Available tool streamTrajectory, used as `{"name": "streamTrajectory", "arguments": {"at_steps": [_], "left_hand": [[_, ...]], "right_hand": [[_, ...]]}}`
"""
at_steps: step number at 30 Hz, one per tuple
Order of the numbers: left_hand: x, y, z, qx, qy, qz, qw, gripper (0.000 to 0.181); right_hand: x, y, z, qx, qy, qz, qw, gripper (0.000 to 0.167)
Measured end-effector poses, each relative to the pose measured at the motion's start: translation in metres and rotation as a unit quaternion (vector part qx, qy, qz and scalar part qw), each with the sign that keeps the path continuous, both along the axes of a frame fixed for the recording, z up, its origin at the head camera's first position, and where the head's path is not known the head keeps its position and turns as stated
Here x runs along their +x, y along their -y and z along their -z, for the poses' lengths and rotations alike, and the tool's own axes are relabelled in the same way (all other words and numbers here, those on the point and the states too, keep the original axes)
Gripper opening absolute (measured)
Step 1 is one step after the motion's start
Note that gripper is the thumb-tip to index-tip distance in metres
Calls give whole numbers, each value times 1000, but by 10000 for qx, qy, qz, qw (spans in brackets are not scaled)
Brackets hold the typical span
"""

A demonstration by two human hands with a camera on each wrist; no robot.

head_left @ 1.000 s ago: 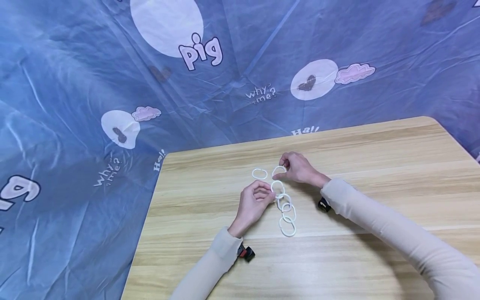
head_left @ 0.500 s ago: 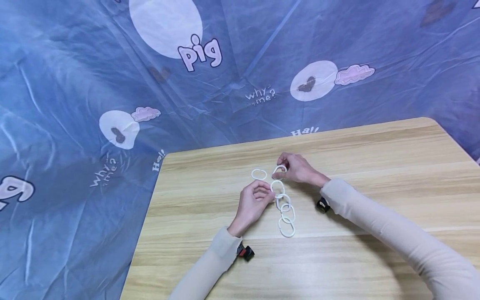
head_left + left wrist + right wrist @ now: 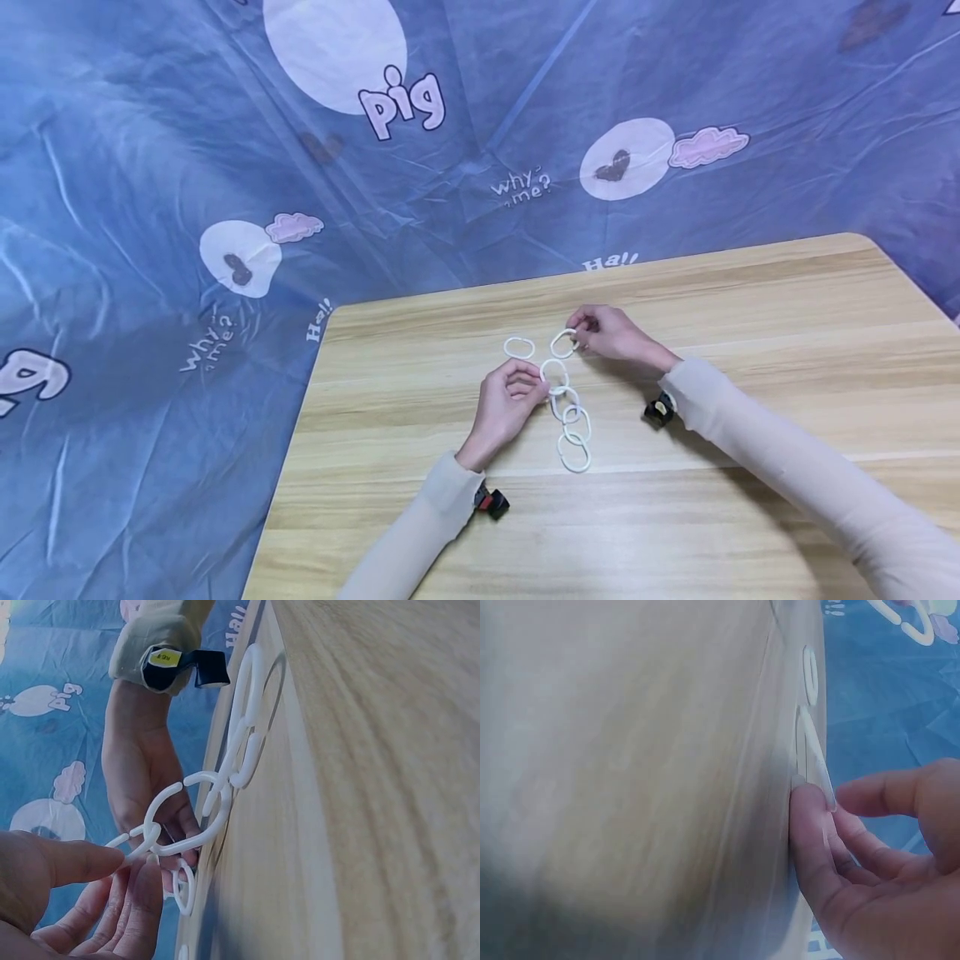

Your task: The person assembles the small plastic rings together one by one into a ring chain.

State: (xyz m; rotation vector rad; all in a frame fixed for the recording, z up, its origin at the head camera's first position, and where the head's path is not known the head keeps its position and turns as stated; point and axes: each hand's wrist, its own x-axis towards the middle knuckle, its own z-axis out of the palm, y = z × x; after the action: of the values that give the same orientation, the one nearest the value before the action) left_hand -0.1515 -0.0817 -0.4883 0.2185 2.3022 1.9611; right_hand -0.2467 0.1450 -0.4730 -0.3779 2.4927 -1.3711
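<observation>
So the left hand (image 3: pixel 506 410) has the top link of a white plastic chain (image 3: pixel 573 406) pinched between thumb and fingers, four links total, with the rest trailing down the wooden table (image 3: pixel 420 358) toward the person. Right hand (image 3: pixel 613 335) is pinching a separate ring (image 3: pixel 552 342) by its right edge, just past the chain's top link. One more spare ring (image 3: pixel 506 347) lies flat on the wood, left of that one, with nobody touching it.
</observation>
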Motion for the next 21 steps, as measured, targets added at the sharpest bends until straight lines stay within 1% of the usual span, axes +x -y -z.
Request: {"name": "streamTrajectory", "arguments": {"at_steps": [6, 11, 16, 21], "left_hand": [[0, 1, 0, -27, 28, -17, 10000, 18], [2, 1, 0, -64, 124, 7, 9999, 18], [2, 2, 0, -147, 136, 3, 9998, 18], [2, 3, -1, -169, 136, 10, 9998, 18]], "right_hand": [[3, -8, 2, -234, -48, -99, 9997, 22], [10, -16, -2, -458, 74, -109, 9989, 22], [17, -22, -6, -523, -64, -205, 9984, 23], [24, -25, -9, -637, -119, -162, 9978, 22]]}}
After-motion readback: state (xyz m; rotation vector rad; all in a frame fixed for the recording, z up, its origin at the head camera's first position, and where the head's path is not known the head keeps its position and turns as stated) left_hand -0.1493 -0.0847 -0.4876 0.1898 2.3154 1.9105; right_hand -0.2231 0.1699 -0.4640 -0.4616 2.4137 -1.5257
